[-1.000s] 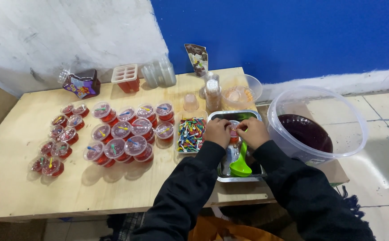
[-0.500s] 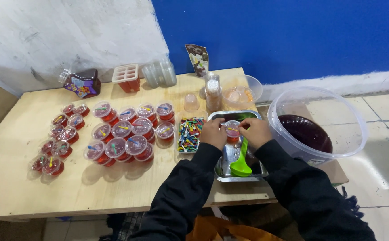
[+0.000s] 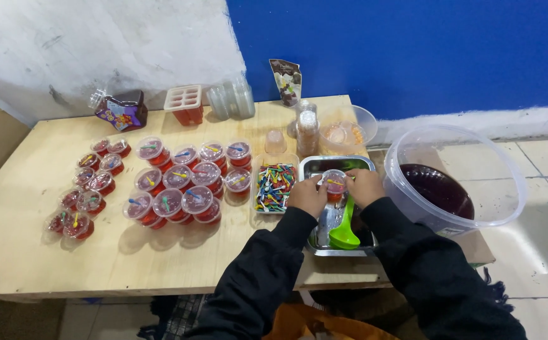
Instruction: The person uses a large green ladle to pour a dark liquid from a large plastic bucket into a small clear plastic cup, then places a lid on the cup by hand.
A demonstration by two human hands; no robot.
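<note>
Here, a green scoop (image 3: 344,228) lies in the steel tray (image 3: 324,242) at the near right of the table (image 3: 47,264). Just beyond it both hands close on one small lidded cup (image 3: 335,182) over the tray: left hand (image 3: 307,196) on its left side, right hand (image 3: 364,187) on its right, fingers curled round it. Left of the tray lies a box of coloured picks (image 3: 274,187), then filled red cups (image 3: 179,189). Right stands a big tub (image 3: 453,179).

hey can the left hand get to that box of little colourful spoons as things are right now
Probably yes. The left hand sits right beside the box of colourful spoons, with nothing between them, but both it and the right hand are holding the small lidded cup.
</note>
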